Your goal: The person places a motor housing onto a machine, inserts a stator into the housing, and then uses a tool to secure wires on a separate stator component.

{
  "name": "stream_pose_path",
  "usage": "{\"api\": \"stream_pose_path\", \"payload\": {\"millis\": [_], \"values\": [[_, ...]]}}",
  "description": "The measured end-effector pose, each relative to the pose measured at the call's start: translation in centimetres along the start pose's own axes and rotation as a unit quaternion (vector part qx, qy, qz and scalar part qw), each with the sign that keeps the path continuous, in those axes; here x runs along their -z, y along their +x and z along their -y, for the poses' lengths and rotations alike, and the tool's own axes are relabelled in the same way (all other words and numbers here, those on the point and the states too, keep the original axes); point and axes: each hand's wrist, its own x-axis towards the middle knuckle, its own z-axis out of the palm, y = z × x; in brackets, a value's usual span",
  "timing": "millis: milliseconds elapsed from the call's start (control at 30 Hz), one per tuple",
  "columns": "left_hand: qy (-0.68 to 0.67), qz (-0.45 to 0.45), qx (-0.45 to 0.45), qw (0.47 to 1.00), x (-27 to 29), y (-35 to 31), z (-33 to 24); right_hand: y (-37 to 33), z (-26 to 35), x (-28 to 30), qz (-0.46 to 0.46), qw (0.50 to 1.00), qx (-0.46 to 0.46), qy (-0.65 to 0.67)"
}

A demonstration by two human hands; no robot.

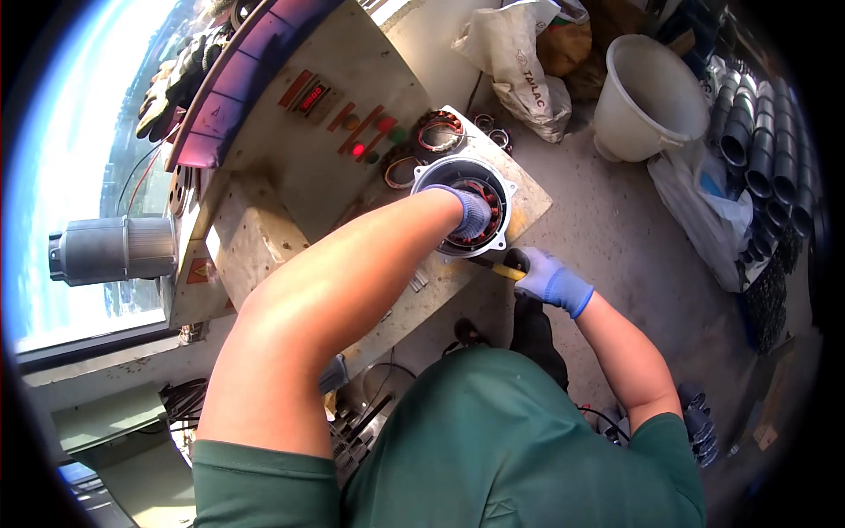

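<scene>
A stator (464,207), round with copper windings inside a pale metal housing, is set on the right end of a worn beige bench (264,238). The left hand (473,214), gloved in blue, is pushed into its bore, fingers curled against the windings; whether anything is gripped there cannot be told. Just below the housing, the right hand (547,276), also gloved, is closed round a yellow-handled tool (509,267) at the bench edge. Beside the stator, loose copper coils (439,132) are laid on the bench top. Further left, a sloped control panel (339,110) with red lamps and a red display is seen, and dark gloves (176,84) are hung over the machine's top. A grey motor (114,250) is placed by the bright window. On the dusty concrete floor (616,238), a white bucket (647,97), a sack (519,62) and stacked grey pipes (766,150) are kept.
</scene>
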Motion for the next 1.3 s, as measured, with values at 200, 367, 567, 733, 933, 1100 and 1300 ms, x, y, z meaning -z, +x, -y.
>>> {"api": "stream_pose_path", "payload": {"millis": [200, 367, 567, 733, 933, 1100, 1300], "values": [[-0.033, -0.021, -0.011, 0.999, 0.3, -1.4, 0.0, -5.3, -1.0, 5.2, 0.040, 0.989, -0.140, -0.003], [-0.040, -0.034, 0.002, 0.999, -0.2, -0.9, -0.5, -2.9, -1.6, 2.9, -0.404, 0.801, -0.172, 0.406], [-0.035, -0.036, 0.000, 0.999, -0.4, -1.1, -0.7, 0.1, -3.2, -3.4, -0.196, 0.873, -0.190, 0.404], [-0.022, -0.026, -0.003, 0.999, -0.6, -0.9, -0.8, -0.5, -2.4, -2.0, -0.095, 0.932, -0.122, 0.327], [-0.010, -0.019, -0.002, 1.000, -0.4, -1.5, -0.7, -5.0, 1.3, 4.6, -0.107, 0.914, -0.076, 0.383], [-0.013, 0.027, -0.013, 0.999, -0.9, 0.8, 0.0, -8.7, 4.3, 5.5, -0.032, 0.971, -0.144, 0.187], [0.161, 0.011, -0.102, 0.982, -0.5, 1.7, -3.2, -11.0, 3.3, 4.6, -0.081, 0.978, -0.129, 0.143]]}}
